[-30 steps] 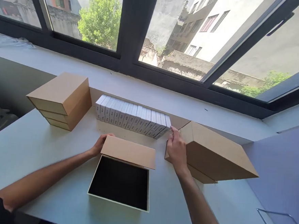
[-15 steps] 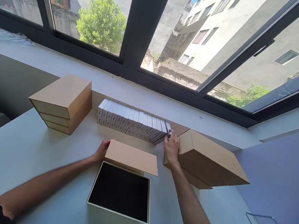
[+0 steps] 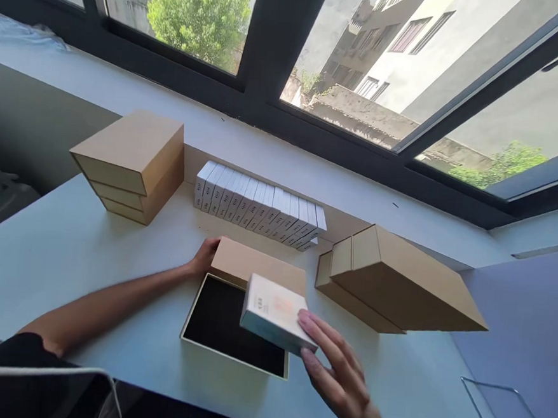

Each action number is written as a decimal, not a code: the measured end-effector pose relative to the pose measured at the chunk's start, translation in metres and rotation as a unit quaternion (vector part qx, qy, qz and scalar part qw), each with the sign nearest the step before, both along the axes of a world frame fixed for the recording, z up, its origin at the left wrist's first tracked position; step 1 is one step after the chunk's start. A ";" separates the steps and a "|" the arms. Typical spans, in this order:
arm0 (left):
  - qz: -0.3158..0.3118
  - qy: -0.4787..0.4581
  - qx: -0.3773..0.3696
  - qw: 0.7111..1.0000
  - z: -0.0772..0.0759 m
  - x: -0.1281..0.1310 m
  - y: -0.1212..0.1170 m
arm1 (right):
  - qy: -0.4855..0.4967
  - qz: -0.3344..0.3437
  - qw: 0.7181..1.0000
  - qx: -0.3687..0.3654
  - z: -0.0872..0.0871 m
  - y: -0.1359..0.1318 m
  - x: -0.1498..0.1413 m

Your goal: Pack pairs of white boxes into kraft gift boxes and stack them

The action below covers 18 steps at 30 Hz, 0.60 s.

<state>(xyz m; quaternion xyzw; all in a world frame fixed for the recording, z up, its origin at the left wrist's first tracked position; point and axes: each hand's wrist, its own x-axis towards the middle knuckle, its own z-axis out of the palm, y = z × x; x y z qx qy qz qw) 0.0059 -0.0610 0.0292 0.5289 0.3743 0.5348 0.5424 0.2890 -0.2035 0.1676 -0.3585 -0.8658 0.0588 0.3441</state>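
A cardboard box (image 3: 230, 360) with a black interior stands open on the table in front of me. Its tan lid (image 3: 242, 257) is raised along the far side. My left hand (image 3: 205, 255) grips the lid's left edge, its fingertips partly hidden behind it. In my right hand (image 3: 339, 372) is a small white box (image 3: 271, 313), pinched at its right end between thumb and fingers. The white box is above the right part of the open box, slightly tilted. Beyond the lid, a row of similar white boxes (image 3: 255, 204) stands against the wall.
A stack of closed cardboard boxes (image 3: 134, 154) stands at the back left. More cardboard boxes (image 3: 412, 282) are stacked on the right. Behind the white table (image 3: 126, 268) run a sill and a dark-framed window (image 3: 270, 55). A white cable (image 3: 57, 372) crosses the lower left.
My right hand has come from the right end of the white row toward me, bringing a white box over the open box. My left hand stays at the lid. The view has tipped downward.
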 end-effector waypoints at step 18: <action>0.031 0.043 -0.006 0.999 -0.008 -0.007 0.002 | -0.235 0.136 0.946 -0.175 -0.060 -0.006 0.000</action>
